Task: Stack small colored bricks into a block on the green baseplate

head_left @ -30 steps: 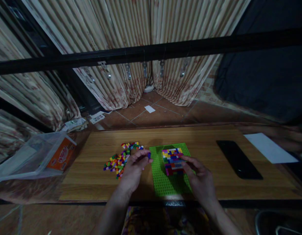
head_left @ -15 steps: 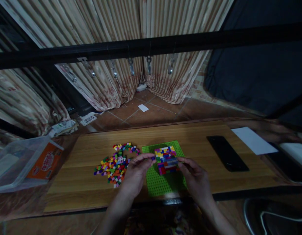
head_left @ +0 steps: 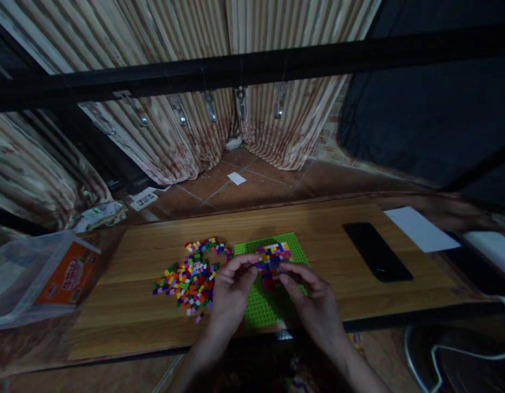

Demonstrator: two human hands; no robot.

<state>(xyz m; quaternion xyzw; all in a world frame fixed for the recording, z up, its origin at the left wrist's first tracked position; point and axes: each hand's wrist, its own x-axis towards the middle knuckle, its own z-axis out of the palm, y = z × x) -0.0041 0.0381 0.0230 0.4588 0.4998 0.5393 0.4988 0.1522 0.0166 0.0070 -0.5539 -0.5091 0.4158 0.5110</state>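
Note:
On a green studded baseplate (head_left: 272, 314) sits a block of many-coloured toy bricks (head_left: 274, 252), built up in rows. My left hand (head_left: 231, 289) is at its left side, thumb and forefinger pinched on a small dark blue or purple toy brick (head_left: 258, 266). From the right, my right hand (head_left: 313, 295) reaches over the front of the block, its thumb and forefinger closed together. Whatever lies between those right fingertips is too small and dark to make out. Both hands cover part of the block's lower rows.
Left of the baseplate lies a loose pile of toy bricks (head_left: 190, 278) on the wooden table (head_left: 125, 305). A clear plastic box (head_left: 27, 273) stands at the far left. A black phone (head_left: 377, 251) and a white paper (head_left: 420, 228) lie to the right. A dark bar (head_left: 252, 60) crosses above.
My right hand has moved left, its fingertips now over the block's front and nearer my left hand. My left hand still pinches the small brick. The view has shifted slightly.

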